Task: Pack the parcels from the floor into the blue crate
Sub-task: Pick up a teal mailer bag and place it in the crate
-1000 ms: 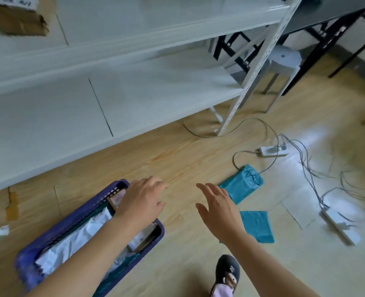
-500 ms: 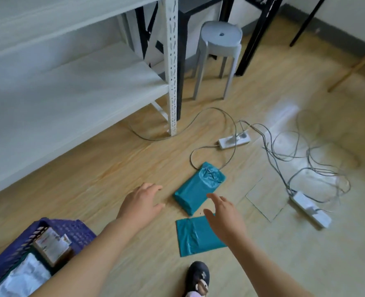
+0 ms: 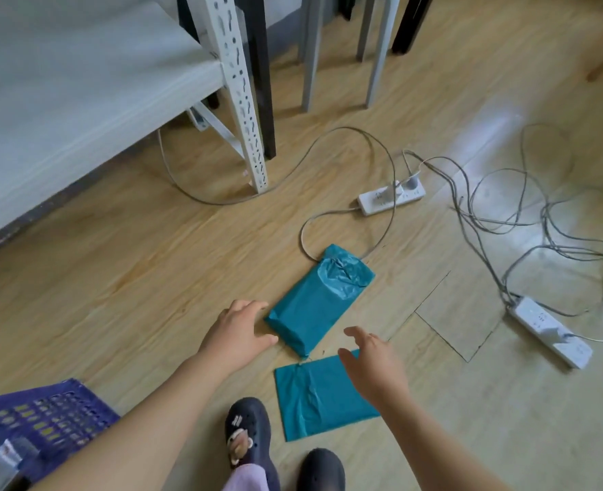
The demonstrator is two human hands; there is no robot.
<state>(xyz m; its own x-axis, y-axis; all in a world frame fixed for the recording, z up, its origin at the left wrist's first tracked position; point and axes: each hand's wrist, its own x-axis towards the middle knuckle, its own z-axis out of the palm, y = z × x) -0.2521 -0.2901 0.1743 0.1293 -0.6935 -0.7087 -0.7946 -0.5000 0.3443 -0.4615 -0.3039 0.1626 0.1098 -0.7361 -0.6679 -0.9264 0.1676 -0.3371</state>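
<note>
Two teal parcels lie on the wooden floor. The thick wrapped parcel (image 3: 319, 301) lies at an angle in the middle of the view. The flat parcel (image 3: 319, 396) lies just below it, near my feet. My left hand (image 3: 238, 333) reaches with relaxed fingers to the thick parcel's near left corner, its fingertips at the edge. My right hand (image 3: 376, 363) hovers open over the flat parcel's upper right corner. Only a corner of the blue crate (image 3: 50, 418) shows at the bottom left, with some packed items inside.
A white shelf post (image 3: 239, 90) and a black table leg stand behind the parcels. Two white power strips (image 3: 392, 196) (image 3: 551, 331) and tangled grey cables lie on the floor to the right. Grey stool legs (image 3: 308, 58) stand at the back. My dark shoes (image 3: 246, 434) are at the bottom.
The view has swung away from the crate and closer to the floor. Both hands have moved forward and down; the left now reaches the thick parcel, the right hangs over the flat one.
</note>
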